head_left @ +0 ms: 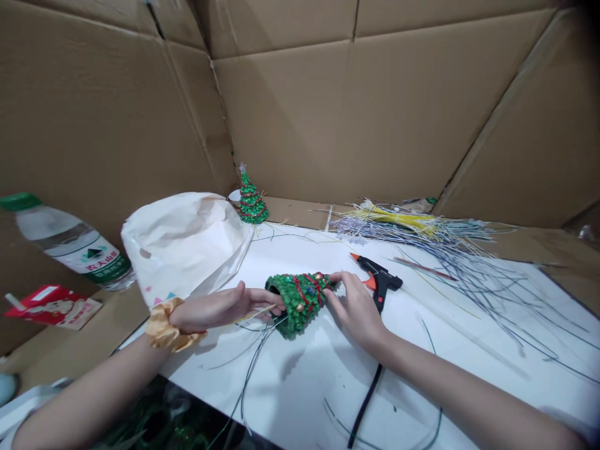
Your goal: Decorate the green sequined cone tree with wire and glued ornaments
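A small green Christmas tree (300, 303) with red garland and gold beads lies on its side above the white table. My right hand (352, 306) pinches its narrow tip between thumb and fingers. At the tree's hollow base, the stretched fingers of my left hand (248, 303) reach into the opening, the thumb apart from them. Those fingertips are partly hidden inside. Thin dark wires (255, 359) trail out of the base toward the table's front edge, and a yellowish wire runs beside my left fingers.
Behind my right hand lies a black and orange glue gun (385, 282), its cord running forward. Loose wire bundles (422, 225) spread across the right. Another decorated tree (253, 203) stands at the back near a white bag (187, 244). A water bottle (75, 244) and red drink carton (54, 306) are left.
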Tool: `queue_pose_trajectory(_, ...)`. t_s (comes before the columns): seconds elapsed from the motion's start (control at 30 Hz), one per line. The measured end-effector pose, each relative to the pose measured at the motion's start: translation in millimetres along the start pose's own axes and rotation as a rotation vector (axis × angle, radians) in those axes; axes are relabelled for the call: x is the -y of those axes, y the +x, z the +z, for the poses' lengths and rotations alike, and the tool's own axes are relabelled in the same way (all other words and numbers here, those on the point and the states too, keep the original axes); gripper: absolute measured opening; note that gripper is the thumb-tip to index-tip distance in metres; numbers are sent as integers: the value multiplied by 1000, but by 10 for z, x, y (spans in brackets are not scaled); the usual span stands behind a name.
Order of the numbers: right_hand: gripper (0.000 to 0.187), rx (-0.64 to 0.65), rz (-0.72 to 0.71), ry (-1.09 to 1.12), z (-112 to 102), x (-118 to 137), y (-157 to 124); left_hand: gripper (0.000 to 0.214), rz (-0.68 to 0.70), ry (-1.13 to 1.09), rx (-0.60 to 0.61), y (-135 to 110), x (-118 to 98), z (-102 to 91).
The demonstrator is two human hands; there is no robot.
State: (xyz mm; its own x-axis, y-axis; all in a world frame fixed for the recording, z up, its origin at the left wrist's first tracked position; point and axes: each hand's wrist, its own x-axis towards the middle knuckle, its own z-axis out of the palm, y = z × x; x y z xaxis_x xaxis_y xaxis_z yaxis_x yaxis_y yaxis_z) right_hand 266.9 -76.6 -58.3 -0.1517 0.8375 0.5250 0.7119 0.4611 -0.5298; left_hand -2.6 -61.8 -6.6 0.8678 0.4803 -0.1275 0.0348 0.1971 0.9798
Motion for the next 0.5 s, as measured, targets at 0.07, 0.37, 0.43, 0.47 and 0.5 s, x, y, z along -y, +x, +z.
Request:
queue_pose_trajectory(0.07,16,-64,-119,-66,-44,76,0,63,-23,40,-42,-76,-81,25)
queue_pose_trajectory(0.37,23,-21,-708,-176,-23,748,-188,47,-180,496,-213,-162,-464,246)
queue_pose_trajectory(0.43,24,-49,-768,-271,24,806,-198,42,-222,643,-215,-186,-499,270)
queue_pose_trajectory(0.47,24,-72,-783,-303,39,820,-197,39,-233,711,-217,-197,-500,279)
queue_pose_trajectory(0.5,22,-94,-775,-320,51,825,-195,37,-234,776,-225,-204,-491,287)
